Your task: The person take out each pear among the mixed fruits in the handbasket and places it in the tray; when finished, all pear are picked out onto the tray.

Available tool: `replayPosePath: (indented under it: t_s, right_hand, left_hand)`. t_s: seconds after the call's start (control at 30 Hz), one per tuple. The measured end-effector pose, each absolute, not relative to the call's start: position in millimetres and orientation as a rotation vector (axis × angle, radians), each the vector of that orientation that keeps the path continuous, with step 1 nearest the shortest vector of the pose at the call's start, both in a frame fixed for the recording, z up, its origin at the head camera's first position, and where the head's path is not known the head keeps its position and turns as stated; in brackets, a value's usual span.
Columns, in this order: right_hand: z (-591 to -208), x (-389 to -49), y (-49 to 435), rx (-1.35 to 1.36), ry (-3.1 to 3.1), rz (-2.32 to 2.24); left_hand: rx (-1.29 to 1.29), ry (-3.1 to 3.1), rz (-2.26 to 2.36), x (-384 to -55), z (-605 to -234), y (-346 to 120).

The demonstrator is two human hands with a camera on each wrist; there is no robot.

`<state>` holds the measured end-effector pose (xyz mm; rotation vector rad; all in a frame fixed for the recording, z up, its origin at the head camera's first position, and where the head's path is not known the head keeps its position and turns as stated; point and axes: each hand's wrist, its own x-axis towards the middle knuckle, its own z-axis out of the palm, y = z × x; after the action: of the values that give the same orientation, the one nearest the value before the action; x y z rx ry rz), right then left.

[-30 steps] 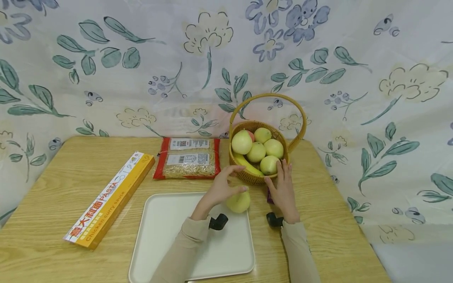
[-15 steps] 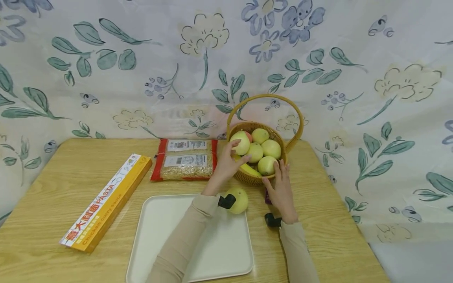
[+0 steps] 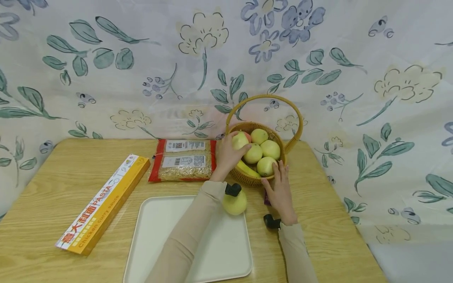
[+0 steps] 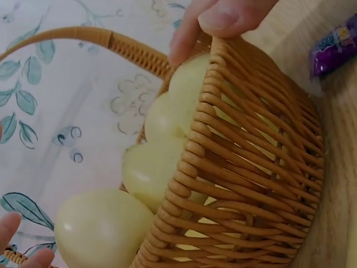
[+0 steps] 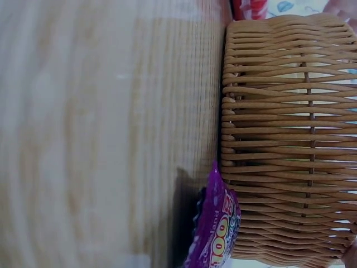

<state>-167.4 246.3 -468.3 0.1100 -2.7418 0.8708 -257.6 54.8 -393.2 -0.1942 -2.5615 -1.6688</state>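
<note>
My left hand (image 3: 228, 157) reaches over the left side of the wicker basket (image 3: 253, 181), its fingers and thumb spread about a large pale green round fruit (image 3: 239, 142). In the left wrist view, a gap shows between this fruit (image 4: 106, 229) and the fingertips (image 4: 8, 226) at the left edge. My right hand (image 3: 280, 190) rests on the basket's front right rim, fingers extended, beside another pale green fruit (image 3: 266, 166). A banana (image 3: 247, 169), several more pale green fruits and a partly hidden reddish one lie inside the basket.
Another pale green fruit (image 3: 235, 202) sits at the right rear corner of the white tray (image 3: 155, 236). A purple packet (image 5: 217, 223) lies against the basket's front. A red-edged clear bag (image 3: 185, 161) and a yellow pasta box (image 3: 102, 206) lie to the left.
My left hand has left the fruit at the tray's corner and moved up to the large fruit at the basket's left. The right hand has stayed on the rim.
</note>
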Motion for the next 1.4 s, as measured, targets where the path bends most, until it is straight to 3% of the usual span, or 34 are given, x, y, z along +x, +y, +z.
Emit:
replayPosePath:
  t_s: [0.4,0.67,0.93,1.4]
  right_hand:
    - [-472,-170,249,0.085,-2.739,0.897]
    - [-470,-169,251,0.072,-2.77,0.936]
    - [-469,-169,248,0.082,-2.755,0.942]
    - [-470,-170,250,0.105,-2.748,0.956]
  left_hand:
    - [-0.215,-2.924,-1.273,-269,-384,55]
    - [-0.331,-2.934,-1.369,-269,-386,56]
    - [-0.733,-3.012,-1.394,-271,-404,72]
    - [-0.717,-2.882,-1.768,-258,-393,61]
